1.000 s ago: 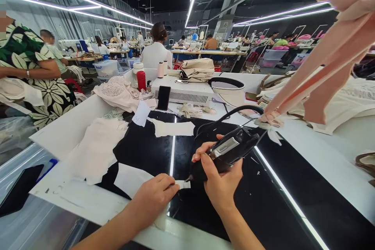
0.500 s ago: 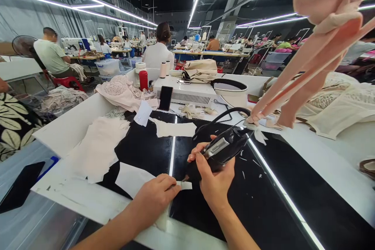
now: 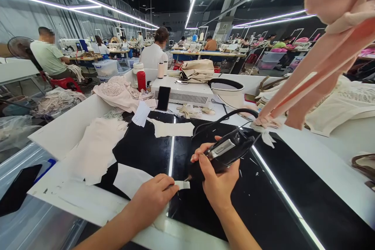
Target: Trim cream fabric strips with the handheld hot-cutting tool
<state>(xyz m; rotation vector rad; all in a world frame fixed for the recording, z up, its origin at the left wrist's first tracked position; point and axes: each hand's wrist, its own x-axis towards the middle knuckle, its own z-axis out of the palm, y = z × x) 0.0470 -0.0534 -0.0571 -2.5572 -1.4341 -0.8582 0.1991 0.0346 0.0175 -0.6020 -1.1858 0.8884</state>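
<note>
My left hand (image 3: 156,195) is at the front of the black work surface, its fingers closed on a small pale strip of fabric (image 3: 184,184) whose end sticks out to the right. My right hand (image 3: 221,183) is wrapped around a black corded power tool (image 3: 231,146) with a metal plate on its side. The tool's narrow tip points down-left and meets the strip, or nearly so; exact contact is unclear. Knotted pink fabric bands (image 3: 310,78) come down to the tool's cord end. A white paper-like piece (image 3: 131,179) lies partly behind my left hand.
Stacked pale fabric pieces (image 3: 99,152) lie left, a cream piece (image 3: 172,129) ahead. Behind them stand a phone (image 3: 163,98), a red bottle (image 3: 141,81) and a white vented box (image 3: 181,93). Cream garments (image 3: 336,105) are heaped at right. Co-workers sit at machines beyond.
The tool and my right hand have shifted slightly right, away from my left hand. A patterned sleeve or garment at the far left has gone out of view. The camera view has moved slightly.
</note>
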